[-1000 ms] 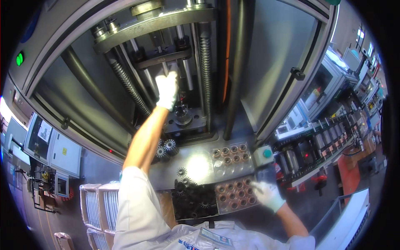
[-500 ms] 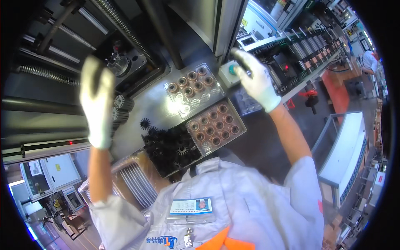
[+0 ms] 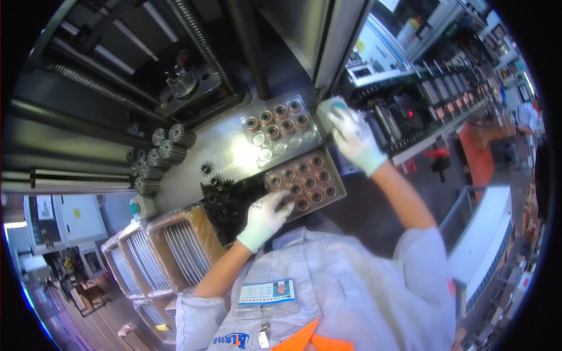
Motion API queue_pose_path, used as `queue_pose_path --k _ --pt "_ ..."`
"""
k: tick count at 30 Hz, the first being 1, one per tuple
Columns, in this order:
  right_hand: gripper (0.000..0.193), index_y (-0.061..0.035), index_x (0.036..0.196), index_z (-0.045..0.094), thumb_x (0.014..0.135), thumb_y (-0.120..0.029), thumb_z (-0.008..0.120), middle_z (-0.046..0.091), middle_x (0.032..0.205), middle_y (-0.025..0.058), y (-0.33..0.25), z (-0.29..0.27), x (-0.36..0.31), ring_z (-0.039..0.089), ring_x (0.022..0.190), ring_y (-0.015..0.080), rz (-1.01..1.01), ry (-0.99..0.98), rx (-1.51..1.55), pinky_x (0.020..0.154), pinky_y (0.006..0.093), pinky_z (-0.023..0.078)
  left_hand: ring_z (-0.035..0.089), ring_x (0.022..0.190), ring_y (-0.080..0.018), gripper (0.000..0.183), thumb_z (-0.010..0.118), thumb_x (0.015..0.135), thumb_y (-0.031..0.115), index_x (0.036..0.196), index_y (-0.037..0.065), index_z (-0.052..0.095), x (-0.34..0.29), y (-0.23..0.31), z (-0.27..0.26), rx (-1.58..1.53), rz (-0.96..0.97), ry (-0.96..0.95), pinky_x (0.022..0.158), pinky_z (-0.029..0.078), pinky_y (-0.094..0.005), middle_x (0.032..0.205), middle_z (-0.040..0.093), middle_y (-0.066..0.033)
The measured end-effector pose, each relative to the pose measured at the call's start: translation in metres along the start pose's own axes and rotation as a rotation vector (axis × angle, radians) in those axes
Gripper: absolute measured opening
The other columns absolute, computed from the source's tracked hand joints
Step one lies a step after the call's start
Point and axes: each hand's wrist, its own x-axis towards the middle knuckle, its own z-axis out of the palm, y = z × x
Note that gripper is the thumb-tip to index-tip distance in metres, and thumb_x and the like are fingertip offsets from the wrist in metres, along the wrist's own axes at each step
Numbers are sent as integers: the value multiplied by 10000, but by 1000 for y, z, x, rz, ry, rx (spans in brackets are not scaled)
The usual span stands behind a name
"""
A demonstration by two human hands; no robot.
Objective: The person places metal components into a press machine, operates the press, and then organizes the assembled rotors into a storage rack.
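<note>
Your left hand (image 3: pixel 264 216), fingers narrowly parted, is at the near tray (image 3: pixel 343 190) of copper-coloured rings (image 3: pixel 302 168), right of the black toothed parts (image 3: pixel 218 202). Your right hand (image 3: pixel 355 139) curls over the button box (image 3: pixel 325 109), far right. I cannot tell whether either grips anything.

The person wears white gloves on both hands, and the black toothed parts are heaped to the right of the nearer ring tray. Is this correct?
Not quite: the head view shows the black toothed parts heaped to the left of the nearer ring tray. The left hand and right hand do wear white gloves.
</note>
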Motion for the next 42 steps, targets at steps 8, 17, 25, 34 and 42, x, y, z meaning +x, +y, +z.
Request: queue_pose_path --k 8,17,25,34,42 --pt "422 -138 1290 627 875 -207 642 540 1358 189 -24 40 -37 556 1150 344 -13 -295 151 997 463 437 706 884 -302 324 690 889 290 1173 134 696 95 19 -6 242 -110 508 773 548 -418 1013 709 -154" --pt "382 -135 1218 663 837 -146 650 611 1182 119 -11 60 -28 588 1009 296 -135 -253 155 900 432 461 674 842 -326 167 659 904 243 1027 135 695 146 -4 -9 531 26 550 705 536 -435 988 657 -122" --pt "345 -160 1219 671 877 -198 646 612 1244 99 -5 63 -30 581 1065 292 -83 -339 159 953 432 436 634 636 -287 183 734 845 186 997 141 641 23 26 31 639 91 603 581 509 -417 840 571 -96" --pt "339 -169 1192 686 858 -205 648 642 1172 94 -4 67 -29 597 1009 291 -125 -244 154 913 441 457 649 695 -277 215 713 852 194 1052 136 660 -33 -11 99 599 -132 401 594 509 -432 817 571 -83" --pt "361 -176 1221 672 862 -200 645 623 1224 101 -7 65 -37 583 1041 308 -105 -257 149 942 452 451 663 713 -282 190 746 834 246 988 135 731 -30 6 77 422 -163 240 601 524 -411 808 621 -89"
